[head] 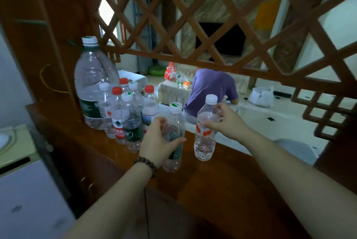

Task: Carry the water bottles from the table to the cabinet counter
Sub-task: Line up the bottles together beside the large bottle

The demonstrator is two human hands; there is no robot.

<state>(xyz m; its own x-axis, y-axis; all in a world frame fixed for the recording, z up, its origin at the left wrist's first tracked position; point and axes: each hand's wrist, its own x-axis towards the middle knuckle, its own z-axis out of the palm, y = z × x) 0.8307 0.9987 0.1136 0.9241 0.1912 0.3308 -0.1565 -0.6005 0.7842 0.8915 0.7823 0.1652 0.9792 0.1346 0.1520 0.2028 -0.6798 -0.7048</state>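
My left hand (156, 143) grips a clear bottle with a green label and white cap (174, 122), standing on the dark wooden cabinet counter (222, 178). My right hand (225, 120) holds a clear bottle with a red-and-white label and white cap (204, 142) by its upper body; its base is at the counter's top. To the left stands a cluster of several small bottles (127, 115) with red and white caps, and behind them a big clear jug (92, 82).
A wooden lattice screen (212, 31) rises over the counter's far edge. Beyond it a person in a purple shirt (212, 88) bends near a low table (173, 89). A white appliance (21, 180) stands at the left below the counter.
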